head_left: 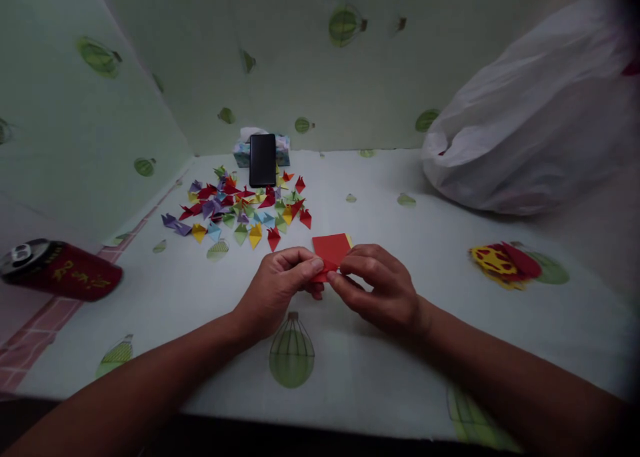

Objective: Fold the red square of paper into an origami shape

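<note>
Between my hands is a small piece of red folding paper (323, 275), partly covered by my fingers. Thumb and fingers of my left hand (285, 280) pinch its left side. My right hand (381, 285) has its fingertips closed on the right side of the same piece. Just behind them lies a red paper square (330, 244), with a yellow edge showing beneath it at the right. Many small folded paper cranes (240, 207) in red, yellow, green, blue and purple are spread over the table behind my left hand.
A black phone (263, 160) leans on a tissue pack (242, 154) at the back. On the left a red drink can (75, 270) lies tilted. A large white plastic bag (520, 117) bulges at the back right, with red and yellow cutouts (495, 260) in front of it.
</note>
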A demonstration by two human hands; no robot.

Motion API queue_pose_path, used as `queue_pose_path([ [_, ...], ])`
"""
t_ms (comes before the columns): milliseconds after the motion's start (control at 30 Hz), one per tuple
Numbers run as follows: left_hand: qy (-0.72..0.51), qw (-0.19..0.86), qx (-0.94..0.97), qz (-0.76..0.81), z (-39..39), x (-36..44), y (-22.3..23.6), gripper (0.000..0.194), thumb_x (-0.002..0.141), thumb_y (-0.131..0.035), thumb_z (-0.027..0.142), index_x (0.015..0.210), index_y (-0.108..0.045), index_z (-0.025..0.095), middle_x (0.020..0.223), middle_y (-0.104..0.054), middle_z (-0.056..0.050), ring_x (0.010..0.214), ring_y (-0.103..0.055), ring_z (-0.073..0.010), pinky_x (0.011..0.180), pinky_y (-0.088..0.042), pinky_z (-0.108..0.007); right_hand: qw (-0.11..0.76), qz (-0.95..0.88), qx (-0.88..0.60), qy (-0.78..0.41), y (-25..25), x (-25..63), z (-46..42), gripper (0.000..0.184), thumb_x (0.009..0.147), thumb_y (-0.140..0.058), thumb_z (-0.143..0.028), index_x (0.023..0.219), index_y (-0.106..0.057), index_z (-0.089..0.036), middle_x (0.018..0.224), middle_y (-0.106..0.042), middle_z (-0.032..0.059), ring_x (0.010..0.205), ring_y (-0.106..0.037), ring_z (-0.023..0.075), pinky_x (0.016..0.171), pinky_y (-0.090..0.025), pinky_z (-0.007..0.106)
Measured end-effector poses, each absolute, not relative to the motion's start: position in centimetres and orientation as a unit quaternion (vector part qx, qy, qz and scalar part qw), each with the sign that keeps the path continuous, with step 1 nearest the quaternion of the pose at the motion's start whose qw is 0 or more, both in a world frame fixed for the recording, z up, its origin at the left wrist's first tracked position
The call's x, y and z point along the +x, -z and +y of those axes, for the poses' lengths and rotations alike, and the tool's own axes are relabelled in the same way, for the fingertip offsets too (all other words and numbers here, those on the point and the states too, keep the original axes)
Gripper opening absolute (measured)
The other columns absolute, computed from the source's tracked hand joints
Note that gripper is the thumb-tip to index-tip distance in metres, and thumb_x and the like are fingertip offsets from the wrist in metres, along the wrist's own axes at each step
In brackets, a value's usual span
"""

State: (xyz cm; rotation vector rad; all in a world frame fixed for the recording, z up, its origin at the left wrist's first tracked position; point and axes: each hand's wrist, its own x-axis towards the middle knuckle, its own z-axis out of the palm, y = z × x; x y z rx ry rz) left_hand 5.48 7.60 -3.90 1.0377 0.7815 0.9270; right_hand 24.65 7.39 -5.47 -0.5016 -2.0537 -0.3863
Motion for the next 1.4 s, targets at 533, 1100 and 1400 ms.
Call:
queue_pose_path([
  [533,-0.392,0.693,0.465,0.386,8.0,5.7,3.8,0.019,0.079,-0.076,0.027,0.082,-0.064,0.013,0.073,-0.064,0.002,0.064,-0.061,-0.0086,0.065,-0.052,-0.023,0.508,-0.820,-0.263,-0.035,6.3,24.6,7.8,0.020,0.093,-0.056,-0.004,0.103,-0.064,-0.019,0.090,-0.064,0.0067,0.077,-0.063,0.0151,0.064,-0.054,0.027],
  [1100,-0.415,0.578,0.545,0.444,7.8,6.0,4.5,0.018,0.082,-0.069,0.028,0.077,-0.059,0.014,0.063,-0.060,0.002,0.055,-0.053,-0.0067,0.052,-0.047,-0.018,0.437,-0.635,-0.440,-0.460,5.0,23.7,6.7,0.025,0.091,-0.059,-0.038,0.078,-0.063,-0.017,0.067,-0.056,-0.0007,0.061,-0.049,0.0117,0.057,-0.038,0.025],
  [1400,-0.449,0.565,0.569,0.394,7.7,6.1,4.5,0.021,0.079,-0.070,0.016,0.097,-0.060,0.017,0.074,-0.060,0.003,0.060,-0.057,-0.0070,0.055,-0.052,-0.018,0.426,-0.622,-0.453,-0.476,5.2,23.6,6.9,0.021,0.086,-0.059,-0.029,0.068,-0.056,-0.018,0.063,-0.051,-0.0024,0.060,-0.044,0.0110,0.057,-0.035,0.026],
])
